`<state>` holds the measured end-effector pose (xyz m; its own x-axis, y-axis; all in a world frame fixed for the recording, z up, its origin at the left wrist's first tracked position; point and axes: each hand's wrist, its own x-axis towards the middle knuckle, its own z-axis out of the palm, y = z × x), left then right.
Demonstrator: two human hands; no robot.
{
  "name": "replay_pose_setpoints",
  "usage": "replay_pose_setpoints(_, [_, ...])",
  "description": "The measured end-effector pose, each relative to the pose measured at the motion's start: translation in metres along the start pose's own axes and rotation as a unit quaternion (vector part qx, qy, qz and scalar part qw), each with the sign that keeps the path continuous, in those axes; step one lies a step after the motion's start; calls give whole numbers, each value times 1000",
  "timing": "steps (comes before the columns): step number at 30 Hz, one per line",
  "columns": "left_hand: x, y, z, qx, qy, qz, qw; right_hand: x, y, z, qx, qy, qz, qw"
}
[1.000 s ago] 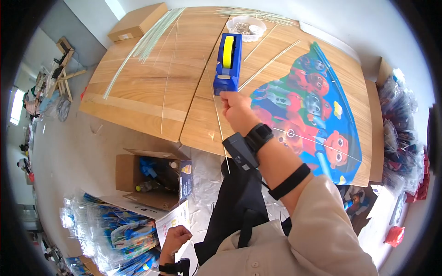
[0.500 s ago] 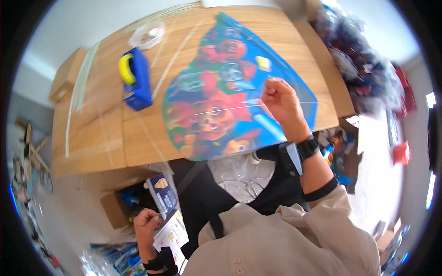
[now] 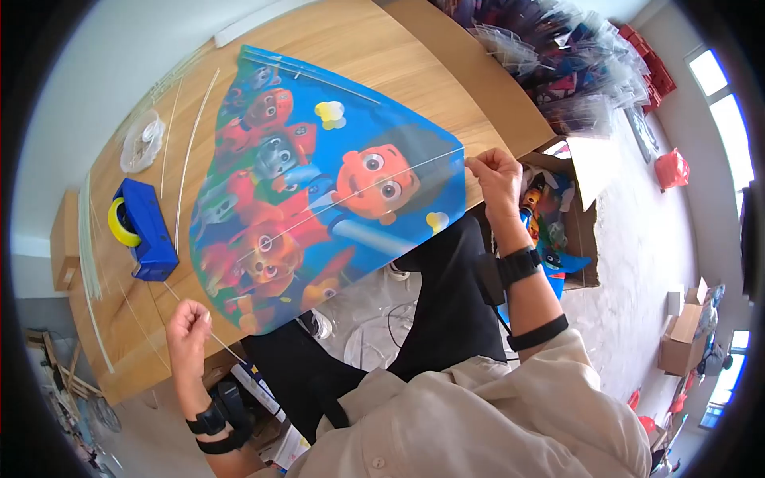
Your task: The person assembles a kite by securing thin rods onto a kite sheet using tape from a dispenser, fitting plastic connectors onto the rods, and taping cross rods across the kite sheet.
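Observation:
A blue kite [image 3: 358, 231] printed with cartoon characters lies on the wooden table, its lower edge hanging over the front near my lap. One thin white rod crosses its print; another runs along its upper edge. My right hand [image 3: 500, 185] is closed in a pinch at the kite's right corner, by the end of the crossing rod. Left of the kite, my left hand [image 3: 189, 333] pinches a thin rod [image 3: 226, 346] that slants past the table's front edge. Its fingertips are partly hidden.
A blue tape dispenser [image 3: 150, 239] with yellow tape stands on the table [image 3: 398, 40], near a clear round tub [image 3: 143, 142] and several loose thin rods [image 3: 195, 143]. Bagged goods [image 3: 558, 64] are piled at the back right. An open cardboard box [image 3: 586, 239] sits right of my legs.
My view has turned right. My right hand has gone from above the kite to its right corner. My left hand has risen from beside my lap to the table's front edge.

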<state>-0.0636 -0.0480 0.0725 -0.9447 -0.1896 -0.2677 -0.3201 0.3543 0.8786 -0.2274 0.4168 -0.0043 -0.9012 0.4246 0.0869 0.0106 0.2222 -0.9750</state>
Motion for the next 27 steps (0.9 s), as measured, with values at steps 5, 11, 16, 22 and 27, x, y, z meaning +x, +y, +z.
replay_pose_setpoints(5, [22,1,-4,25,10,8,1000,4,-8,-2,24,-31,79,996])
replay_pose_setpoints(11, [14,-11,-3,35,3,-38,999,1,2,4,169,-66,173,968])
replay_pose_setpoints(16, [18,-20,0,8,13,-42,999,4,1,10,164,-66,161,971])
replay_pose_setpoints(22, [23,-24,1,4,17,-34,999,5,0,12,161,-62,153,973])
replay_pose_setpoints(27, [26,-23,3,-9,12,-34,999,7,3,13,151,-53,143,977])
